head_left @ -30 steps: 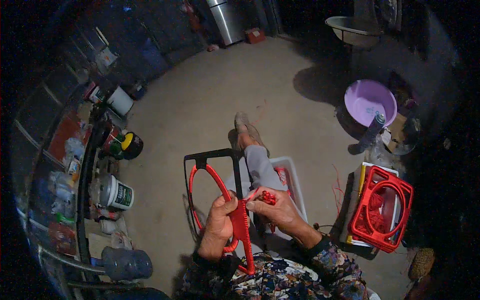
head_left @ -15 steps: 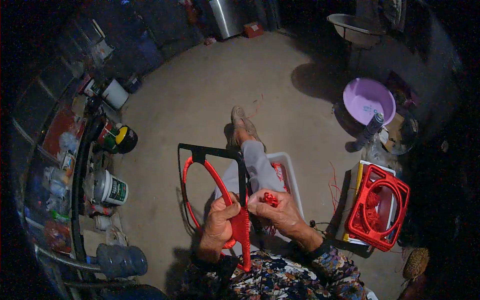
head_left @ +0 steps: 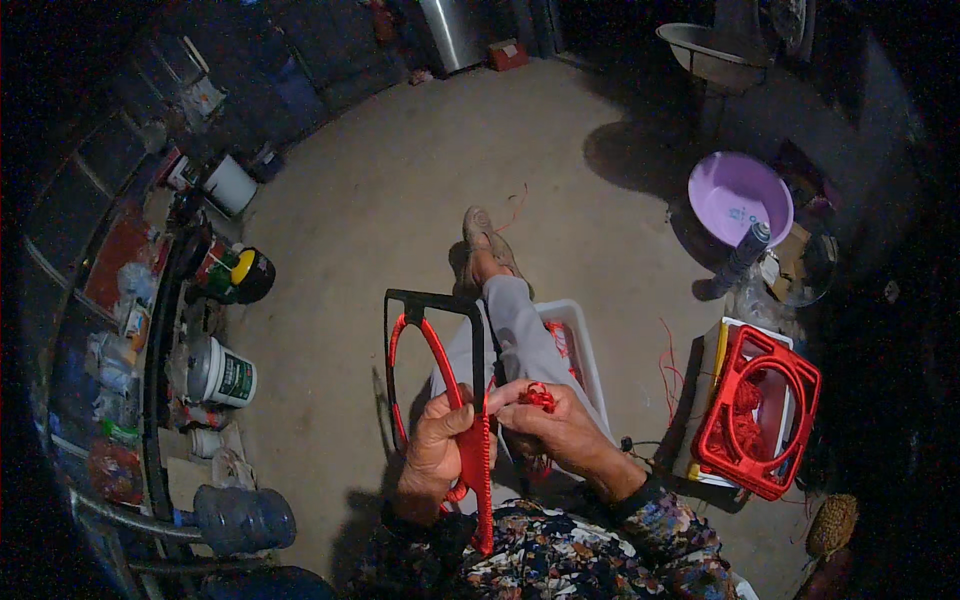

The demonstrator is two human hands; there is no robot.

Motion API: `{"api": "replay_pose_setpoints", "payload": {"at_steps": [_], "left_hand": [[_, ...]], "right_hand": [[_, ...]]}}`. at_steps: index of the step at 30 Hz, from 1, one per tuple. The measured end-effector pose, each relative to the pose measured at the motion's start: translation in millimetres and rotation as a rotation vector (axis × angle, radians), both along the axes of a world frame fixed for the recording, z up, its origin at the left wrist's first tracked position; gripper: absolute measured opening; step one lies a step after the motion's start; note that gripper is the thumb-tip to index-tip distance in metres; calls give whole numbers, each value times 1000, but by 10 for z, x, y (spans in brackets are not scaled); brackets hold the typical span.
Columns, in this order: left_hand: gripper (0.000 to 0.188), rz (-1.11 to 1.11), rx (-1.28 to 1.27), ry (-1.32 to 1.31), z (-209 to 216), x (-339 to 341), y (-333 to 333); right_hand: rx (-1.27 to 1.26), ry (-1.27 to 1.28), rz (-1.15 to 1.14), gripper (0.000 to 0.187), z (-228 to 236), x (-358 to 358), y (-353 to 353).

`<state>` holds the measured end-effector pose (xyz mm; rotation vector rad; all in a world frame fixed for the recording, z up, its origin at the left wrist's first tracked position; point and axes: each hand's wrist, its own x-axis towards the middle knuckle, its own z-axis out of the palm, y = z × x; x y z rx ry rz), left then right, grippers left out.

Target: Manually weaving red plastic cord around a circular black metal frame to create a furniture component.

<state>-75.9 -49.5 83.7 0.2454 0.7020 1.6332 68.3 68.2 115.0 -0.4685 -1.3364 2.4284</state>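
My left hand (head_left: 432, 458) is closed around a square black frame (head_left: 432, 299) with a ring inside it. Red cord covers the ring and the lower part of the frame, while the upper bars are bare black. The frame stands tilted, nearly edge-on, over my lap. At its right edge, my right hand (head_left: 565, 428) is closed on a bundle of red cord (head_left: 540, 398), with its index finger against the frame's side bar. The palm side of my right hand is hidden.
A white tub (head_left: 590, 365) with red cord stands beside my leg. Finished-looking red frames (head_left: 805, 440) lie on a box at the right. A purple basin (head_left: 735, 185) and a spray can (head_left: 750, 250) are beyond it. Buckets (head_left: 230, 380) and a water jug (head_left: 245, 520) line the left.
The frame has turned more edge-on, its left side swinging right and its lower end dropping slightly. My right index finger has straightened toward the frame's edge.
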Motion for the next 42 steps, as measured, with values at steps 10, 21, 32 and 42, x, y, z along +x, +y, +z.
{"api": "replay_pose_setpoints", "payload": {"at_steps": [10,21,32,42], "left_hand": [[15,139,-220,288,-67,68,226],[18,94,-212,120,-58,241,164],[19,128,-200,9,-35,236,139],[22,29,-220,109,61,187,78]], "right_hand": [[304,-163,-271,16,-127,14,103],[-319,-37,-114,14,-259,166,96],[-199,-149,-151,13,-327,215,78],[-11,-155,-114,16,-290,214,45]]}}
